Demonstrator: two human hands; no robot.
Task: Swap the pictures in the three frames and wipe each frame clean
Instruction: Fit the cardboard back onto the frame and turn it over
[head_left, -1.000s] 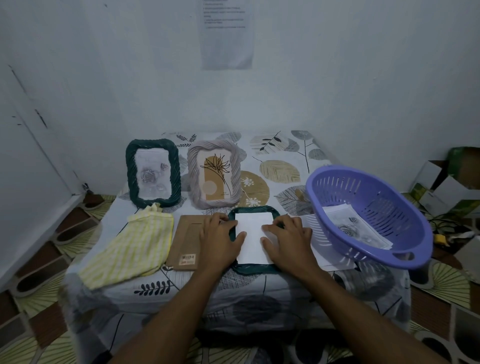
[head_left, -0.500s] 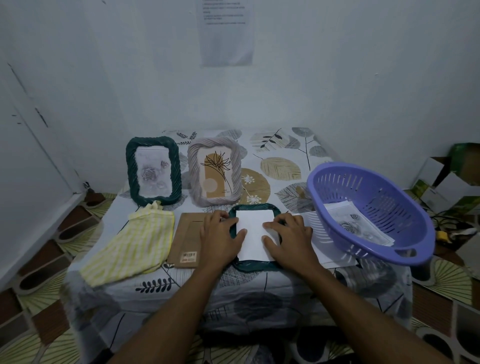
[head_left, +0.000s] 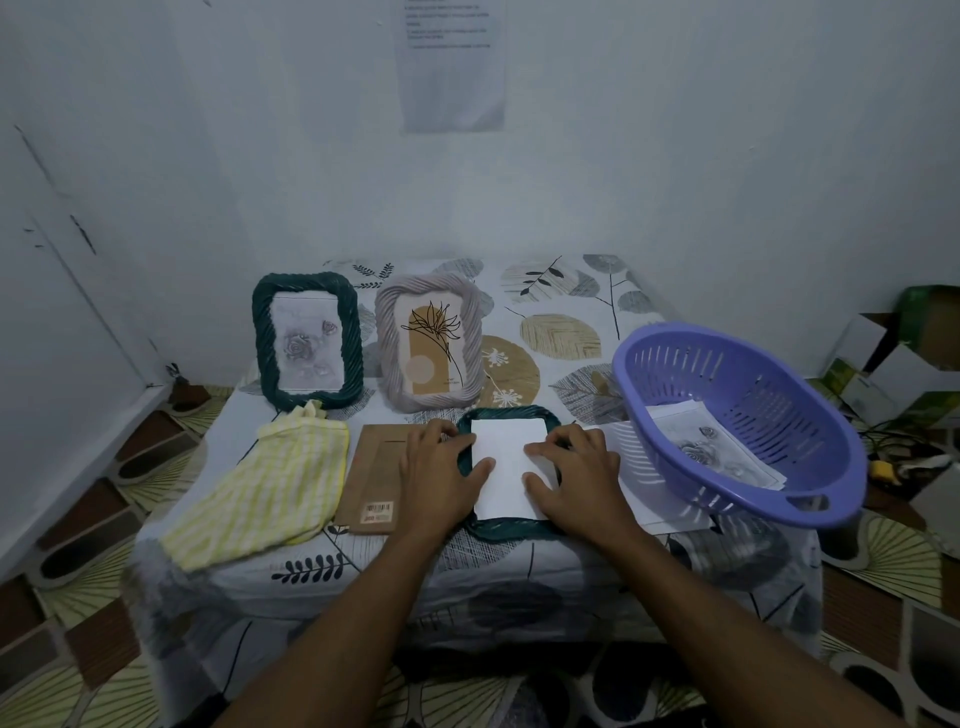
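Left hand (head_left: 441, 474), right hand (head_left: 577, 479): positions unchanged

— Can you read that sheet on the wall (head_left: 452, 67)?
— No. There are a few printed lines at its top, all blurred.
— Anything on the surface?
— A barcode sticker (head_left: 378, 512) on the brown backing board (head_left: 371, 467), digits too small to read. There's tiny print low on the picture in the pale frame (head_left: 430, 353), also unreadable.

Three picture frames (head_left: 354, 338) (head_left: 472, 340) (head_left: 506, 414); one yellow cloth (head_left: 270, 488); one backing board (head_left: 371, 473); one purple basket (head_left: 753, 395); two hands (head_left: 436, 478) (head_left: 576, 478).
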